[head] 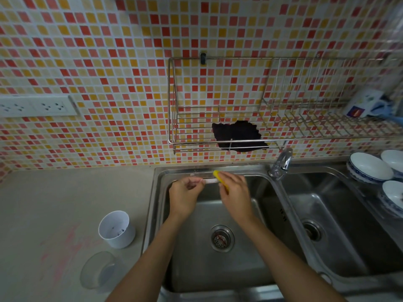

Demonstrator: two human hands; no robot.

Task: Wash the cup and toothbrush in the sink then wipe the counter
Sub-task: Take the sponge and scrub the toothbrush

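Note:
Both hands are over the left basin of the steel sink (157, 214), near its back wall. My left hand (185, 195) pinches one end of a pale toothbrush (210, 181) held level. My right hand (234, 192) grips a yellow sponge (218, 175) pressed against the toothbrush's other end. A white cup (116, 229) stands upright on the counter left of the sink, with dark specks inside. A clear glass cup (98, 271) stands in front of it.
The faucet (281, 163) stands between the two basins, with no water seen running. Pink smears mark the grey counter (65, 243). A dark cloth (238, 136) lies on the wall wire rack (174, 105). White bowls (368, 168) sit at the far right.

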